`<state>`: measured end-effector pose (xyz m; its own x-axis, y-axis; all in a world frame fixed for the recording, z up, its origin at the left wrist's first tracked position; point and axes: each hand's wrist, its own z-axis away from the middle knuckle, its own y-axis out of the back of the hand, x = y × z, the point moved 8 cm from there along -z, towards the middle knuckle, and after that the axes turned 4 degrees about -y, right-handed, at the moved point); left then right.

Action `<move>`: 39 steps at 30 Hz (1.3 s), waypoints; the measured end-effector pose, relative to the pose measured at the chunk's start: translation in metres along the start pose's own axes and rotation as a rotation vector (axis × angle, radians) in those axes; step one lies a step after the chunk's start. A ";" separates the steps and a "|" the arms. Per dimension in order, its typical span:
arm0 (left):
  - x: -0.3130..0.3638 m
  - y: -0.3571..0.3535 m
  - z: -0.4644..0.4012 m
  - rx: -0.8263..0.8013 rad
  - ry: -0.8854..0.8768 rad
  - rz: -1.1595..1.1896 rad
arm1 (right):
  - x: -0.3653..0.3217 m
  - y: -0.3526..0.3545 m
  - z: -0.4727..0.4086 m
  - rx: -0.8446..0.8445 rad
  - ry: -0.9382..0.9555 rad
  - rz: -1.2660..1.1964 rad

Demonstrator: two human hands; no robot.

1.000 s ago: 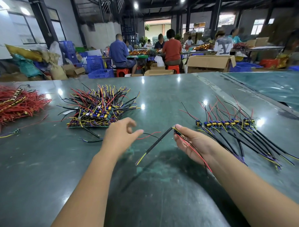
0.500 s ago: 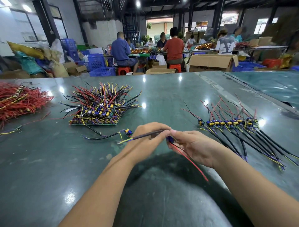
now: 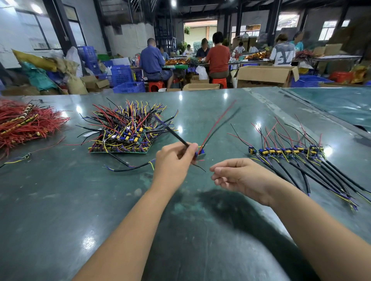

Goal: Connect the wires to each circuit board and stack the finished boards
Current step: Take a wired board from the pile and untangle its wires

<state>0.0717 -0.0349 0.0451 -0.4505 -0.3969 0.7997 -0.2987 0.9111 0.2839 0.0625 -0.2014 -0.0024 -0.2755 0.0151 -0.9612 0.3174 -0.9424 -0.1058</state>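
Bright overhead lamps (image 3: 173, 2) leave round glare spots on the glossy green table (image 3: 60, 200). A soft dark shadow pools at six o'clock. Raised wires (image 3: 218, 122) smear with motion blur; wide-angle distortion bends the edges.

A small blue circuit board (image 3: 201, 152) is held above the table (image 3: 60, 200), its black cable (image 3: 172, 131) slanting up-left and its red and black leads, blurred, rising up-right. Left of it lies a heap of wired boards (image 3: 124, 132). Right of it, finished boards (image 3: 285, 151) lie in a row with cables trailing toward the near edge.
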 end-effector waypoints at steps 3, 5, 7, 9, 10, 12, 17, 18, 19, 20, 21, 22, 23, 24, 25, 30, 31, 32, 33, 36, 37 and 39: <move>0.001 0.011 0.000 0.105 -0.028 -0.089 | -0.002 -0.003 0.003 -0.027 -0.006 -0.002; 0.006 0.015 0.003 0.135 -0.068 -0.170 | 0.000 -0.013 0.004 -0.050 0.008 0.080; 0.013 0.010 0.005 0.092 -0.111 -0.217 | 0.004 -0.024 0.002 -0.038 0.041 0.050; 0.018 0.000 0.009 0.038 -0.151 -0.248 | 0.005 -0.030 -0.003 0.022 0.088 -0.049; 0.021 -0.006 0.011 0.016 -0.173 -0.254 | 0.003 -0.032 -0.004 0.051 0.127 -0.078; 0.024 -0.015 0.015 -0.025 -0.180 -0.203 | -0.002 -0.031 -0.004 0.106 0.200 -0.131; 0.025 -0.038 0.023 -0.316 -0.115 0.183 | -0.005 -0.013 -0.002 0.155 0.189 -0.293; 0.025 -0.038 0.023 -0.310 -0.092 0.222 | -0.005 -0.012 -0.003 0.149 0.166 -0.322; 0.023 -0.036 0.022 -0.271 -0.072 0.243 | -0.004 -0.013 -0.003 0.142 0.149 -0.352; 0.021 -0.032 0.019 -0.211 -0.047 0.243 | -0.004 -0.013 -0.003 0.139 0.137 -0.383; 0.016 -0.028 0.016 -0.149 -0.008 0.226 | -0.004 -0.014 -0.003 0.135 0.127 -0.407; 0.010 -0.025 0.014 -0.101 0.048 0.222 | -0.005 -0.016 -0.002 0.119 0.119 -0.414; 0.003 -0.025 0.014 -0.086 0.118 0.246 | -0.005 -0.019 -0.002 0.092 0.111 -0.404; -0.002 -0.027 0.014 -0.104 0.193 0.302 | -0.006 -0.023 -0.001 0.060 0.101 -0.382; -0.006 -0.031 0.015 -0.143 0.250 0.371 | -0.005 -0.026 -0.001 0.029 0.092 -0.351; -0.005 -0.033 0.017 -0.104 0.242 0.443 | -0.003 -0.032 -0.001 -0.038 0.069 -0.333; -0.006 -0.030 0.016 -0.070 0.237 0.424 | -0.004 -0.031 -0.001 -0.047 0.072 -0.362; -0.006 -0.029 0.015 -0.059 0.228 0.410 | -0.004 -0.030 -0.001 -0.055 0.078 -0.361; -0.005 -0.029 0.015 -0.065 0.209 0.388 | -0.004 -0.029 -0.001 -0.049 0.081 -0.329; 0.000 -0.033 0.016 -0.125 0.150 0.335 | 0.001 -0.022 -0.004 0.099 0.097 -0.189; 0.001 -0.035 0.018 -0.142 0.147 0.340 | 0.000 -0.017 -0.004 0.168 0.116 -0.149; 0.000 -0.038 0.019 -0.168 0.155 0.361 | -0.003 -0.010 -0.003 0.243 0.168 -0.106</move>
<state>0.0672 -0.0714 0.0243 -0.3654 -0.0396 0.9300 0.0015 0.9991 0.0431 0.0625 -0.1912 0.0005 -0.1351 0.1537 -0.9788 0.0628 -0.9846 -0.1632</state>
